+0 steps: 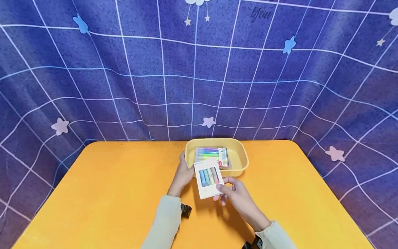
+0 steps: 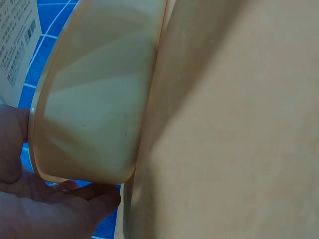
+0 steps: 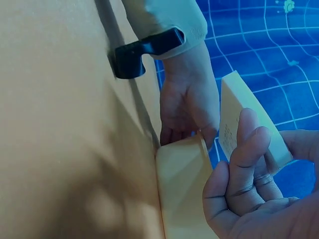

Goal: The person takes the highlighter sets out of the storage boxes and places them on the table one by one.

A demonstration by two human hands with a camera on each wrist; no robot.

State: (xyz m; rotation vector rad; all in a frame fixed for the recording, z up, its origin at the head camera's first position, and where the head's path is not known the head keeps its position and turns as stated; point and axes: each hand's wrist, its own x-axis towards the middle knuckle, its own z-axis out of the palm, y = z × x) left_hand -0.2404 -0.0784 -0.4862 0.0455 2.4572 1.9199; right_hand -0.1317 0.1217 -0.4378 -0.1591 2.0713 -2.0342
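Deep-blue fabric printed with pale grid lines and stars (image 1: 211, 86) hangs behind and beside a plain orange-yellow worktop (image 1: 124, 193). At its far edge stands a pale-yellow, rounded rectangular plastic bin (image 1: 239, 155), upright. Inside it, towards the left, lies a clear flat pack of bright coloured pens with a printed white panel (image 1: 223, 155).

My left hand (image 1: 183, 173) grips the bin's left end, thumb at the rim and fingers against the outer wall. My right hand (image 1: 237, 193) pinches a slim white cardboard box with a window showing pastel sticks (image 1: 211, 175). I note the thumb on its front face near the lower right corner, the fingers behind. This box is off the worktop, tilted, above the bin's near rim; in the head view its upper edge overlaps the pen pack, and I cannot confirm contact there.

Handling assessment: I judge the box light and fairly stiff, its smooth card perhaps a little slippery. The window looks the weak point, and the sticks may be brittle, so I rate the solid card border or narrow side edges the proper hold, with modest pressure. The bin appears light, firm and liable to slide; its end wall and rim suit a steadying grip.
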